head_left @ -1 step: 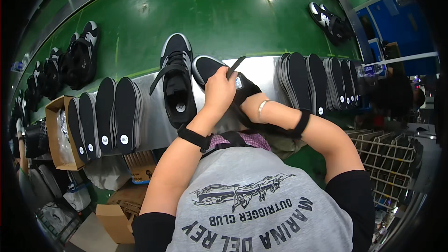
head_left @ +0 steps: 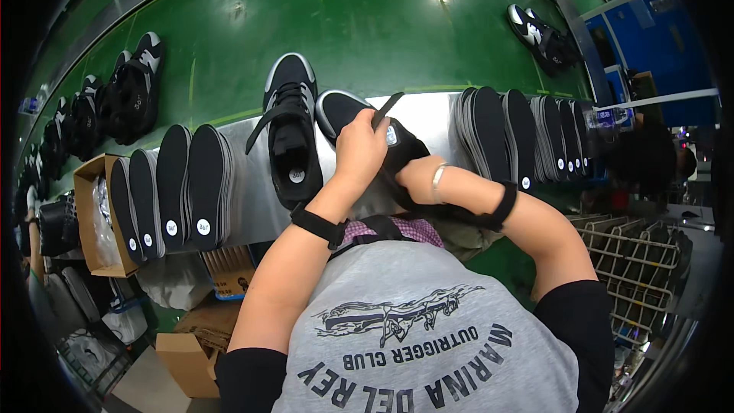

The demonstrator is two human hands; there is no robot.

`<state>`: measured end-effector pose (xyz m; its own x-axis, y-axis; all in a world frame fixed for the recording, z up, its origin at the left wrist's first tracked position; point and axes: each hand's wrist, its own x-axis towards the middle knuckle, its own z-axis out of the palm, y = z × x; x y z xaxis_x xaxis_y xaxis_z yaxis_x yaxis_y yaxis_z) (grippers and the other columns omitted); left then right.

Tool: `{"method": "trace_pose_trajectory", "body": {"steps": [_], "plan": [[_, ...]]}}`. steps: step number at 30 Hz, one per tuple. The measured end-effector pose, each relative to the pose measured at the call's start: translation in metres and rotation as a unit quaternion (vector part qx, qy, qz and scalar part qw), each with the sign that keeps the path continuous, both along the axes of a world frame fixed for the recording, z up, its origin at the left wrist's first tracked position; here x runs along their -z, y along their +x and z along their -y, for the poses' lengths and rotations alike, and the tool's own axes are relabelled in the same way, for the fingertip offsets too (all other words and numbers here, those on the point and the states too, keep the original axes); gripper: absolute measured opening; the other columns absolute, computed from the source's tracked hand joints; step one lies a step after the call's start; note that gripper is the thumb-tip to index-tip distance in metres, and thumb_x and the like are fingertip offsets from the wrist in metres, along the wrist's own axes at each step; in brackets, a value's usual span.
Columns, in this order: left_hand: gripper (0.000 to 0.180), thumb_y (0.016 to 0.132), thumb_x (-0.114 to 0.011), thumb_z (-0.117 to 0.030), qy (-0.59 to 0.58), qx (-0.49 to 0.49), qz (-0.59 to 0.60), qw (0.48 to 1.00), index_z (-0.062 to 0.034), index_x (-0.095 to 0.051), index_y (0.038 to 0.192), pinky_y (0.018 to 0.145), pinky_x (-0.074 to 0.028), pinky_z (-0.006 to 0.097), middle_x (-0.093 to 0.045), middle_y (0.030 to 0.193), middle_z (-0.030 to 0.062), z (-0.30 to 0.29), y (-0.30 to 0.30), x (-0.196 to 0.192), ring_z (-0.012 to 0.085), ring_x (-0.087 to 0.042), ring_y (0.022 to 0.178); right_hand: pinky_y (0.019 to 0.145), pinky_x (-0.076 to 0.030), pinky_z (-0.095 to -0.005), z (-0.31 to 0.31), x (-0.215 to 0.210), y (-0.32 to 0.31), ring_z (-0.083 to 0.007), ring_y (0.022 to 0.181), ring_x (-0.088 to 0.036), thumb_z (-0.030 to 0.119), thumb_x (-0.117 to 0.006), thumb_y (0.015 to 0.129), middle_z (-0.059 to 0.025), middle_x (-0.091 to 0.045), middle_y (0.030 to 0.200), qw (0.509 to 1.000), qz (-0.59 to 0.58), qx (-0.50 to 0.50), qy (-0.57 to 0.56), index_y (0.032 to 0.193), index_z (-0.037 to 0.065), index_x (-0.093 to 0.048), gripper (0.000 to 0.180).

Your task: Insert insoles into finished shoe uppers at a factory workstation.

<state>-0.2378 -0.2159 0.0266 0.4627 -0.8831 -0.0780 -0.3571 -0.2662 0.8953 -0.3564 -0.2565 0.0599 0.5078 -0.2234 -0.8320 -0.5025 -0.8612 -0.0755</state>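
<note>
A black sneaker with a silver toe (head_left: 336, 109) lies tilted on the metal strip in front of me. My left hand (head_left: 362, 143) is closed round its upper, and the loose black strap (head_left: 388, 109) sticks up beside the fingers. My right hand (head_left: 417, 178) reaches into the heel opening of that shoe; its fingertips are hidden inside. The matching sneaker (head_left: 289, 95) stands just to the left, toe pointing away, its strap hanging open and a round white sticker showing on the insole within.
Stacks of black insoles (head_left: 174, 183) stand on the left, more insole stacks (head_left: 483, 134) on the right. Pairs of sneakers (head_left: 141, 88) line the green conveyor belt (head_left: 367, 23); another pair (head_left: 541, 37) is far right. A cardboard box (head_left: 92, 222) and a wire rack (head_left: 627, 268) flank me.
My right hand has drawn back slightly to the right, so more of its back shows outside the shoe. My left hand and both shoes stay nearly still.
</note>
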Motion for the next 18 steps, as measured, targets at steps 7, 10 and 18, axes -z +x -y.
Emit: {"method": "trace_pose_trajectory", "body": {"steps": [7, 10, 18], "plan": [[0.023, 0.078, -0.055, -0.022, -0.026, -0.006, -0.008, 1.0, 0.0008, -0.055, 0.084, 0.066, -0.043, 0.042, -0.059, 0.071, 0.0203, 0.001, 0.001, -0.002, 0.0378, -0.057, 0.072, 0.098, -0.018, -0.0498, -0.005, -0.011, -0.011, -0.0289, 0.099, -0.054, 0.042, -0.047, 0.073, -0.0172, -0.059, 0.097, 0.993, -0.106, -0.029, 0.047, 0.123, 0.001, -0.038, 0.065], [0.023, 0.079, -0.054, -0.02, -0.007, 0.009, -0.031, 0.999, 0.002, -0.055, 0.086, 0.064, -0.043, 0.036, -0.059, 0.073, 0.0175, 0.0, 0.003, -0.002, 0.0299, -0.058, 0.07, 0.1, -0.016, -0.0474, -0.001, -0.009, -0.011, -0.0296, 0.101, -0.052, 0.045, -0.047, 0.073, -0.0198, -0.057, 0.102, 0.994, -0.082, 0.016, 0.074, 0.125, -0.001, -0.034, 0.071], [0.023, 0.078, -0.052, -0.022, -0.002, 0.074, -0.115, 0.991, 0.0002, -0.052, 0.084, 0.063, -0.042, 0.038, -0.058, 0.072, 0.0189, -0.012, 0.007, -0.005, 0.0342, -0.057, 0.072, 0.053, -0.042, -0.0212, -0.009, 0.026, -0.024, -0.0093, 0.063, -0.054, 0.023, -0.056, 0.081, -0.0045, -0.058, 0.071, 0.674, 0.437, 0.555, 0.217, 0.094, -0.001, -0.056, 0.027]]}}
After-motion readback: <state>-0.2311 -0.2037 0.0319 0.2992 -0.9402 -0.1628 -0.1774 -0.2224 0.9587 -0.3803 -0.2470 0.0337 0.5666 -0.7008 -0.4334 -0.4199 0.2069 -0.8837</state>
